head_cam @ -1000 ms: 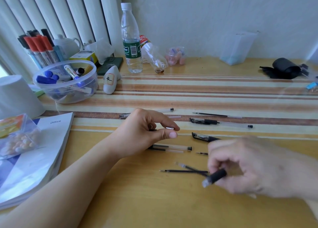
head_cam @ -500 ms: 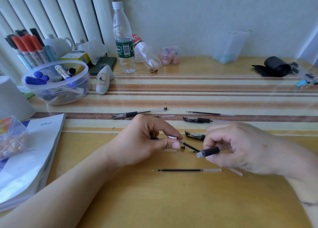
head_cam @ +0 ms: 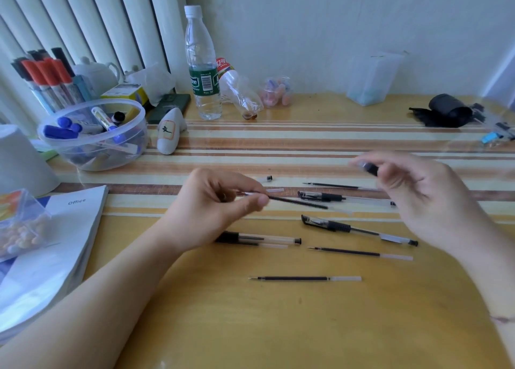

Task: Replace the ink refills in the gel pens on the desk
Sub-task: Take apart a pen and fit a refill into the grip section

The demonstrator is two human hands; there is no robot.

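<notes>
Hands mid-desk, well apart. Left hand (head_cam: 220,207) pinching thin black refill (head_cam: 298,202) btwn thumb and fingers; tip end hidden inside grip, long axis running right and slightly near, clear tail end hard to make out against striped wood. Right hand (head_cam: 418,198) motion-blurred, fingers curled round short black rubber-grip piece (head_cam: 370,169) w/ clear blurred tip pointing left; rest hidden in palm. Near hands on glossy yellow desk (head_cam: 278,327): two capped gel pens (head_cam: 359,231), clear barrels, lying left-right; uncapped clear barrel (head_cam: 259,239) partly behind left wrist; two loose refills (head_cam: 305,278), tips pointing left. Far left: round clear plastic tub (head_cam: 94,143) of markers, water bottle (head_cam: 202,68).
</notes>
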